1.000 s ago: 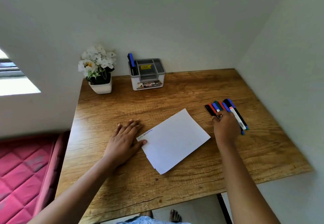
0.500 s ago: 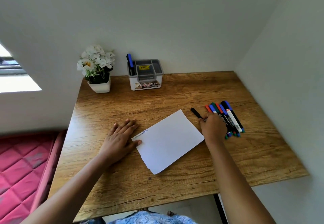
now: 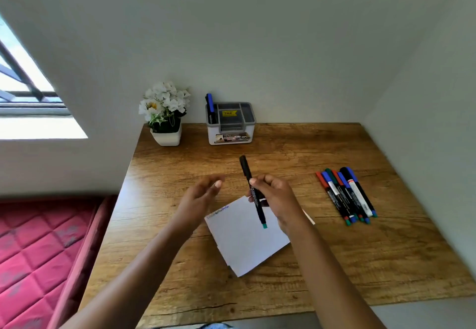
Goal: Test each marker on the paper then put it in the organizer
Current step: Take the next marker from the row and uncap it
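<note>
My right hand (image 3: 277,197) holds a black marker (image 3: 247,174) with a green end, lifted above the white paper (image 3: 247,243); its cap points away from me. My left hand (image 3: 199,196) hovers open just left of the marker, off the paper. Small coloured scribbles run along the paper's top left edge. Several more markers (image 3: 346,194) lie side by side on the table's right. The grey and white organizer (image 3: 230,135) stands at the back of the table with a blue marker (image 3: 210,103) upright in its left compartment.
A white pot of white flowers (image 3: 166,114) stands left of the organizer. The wooden table (image 3: 386,264) meets walls at the back and right. A red mattress (image 3: 38,251) lies below on the left.
My right hand picked one black marker out of the group and carried it left and up over the paper. My left hand lifted off the paper towards the marker.
</note>
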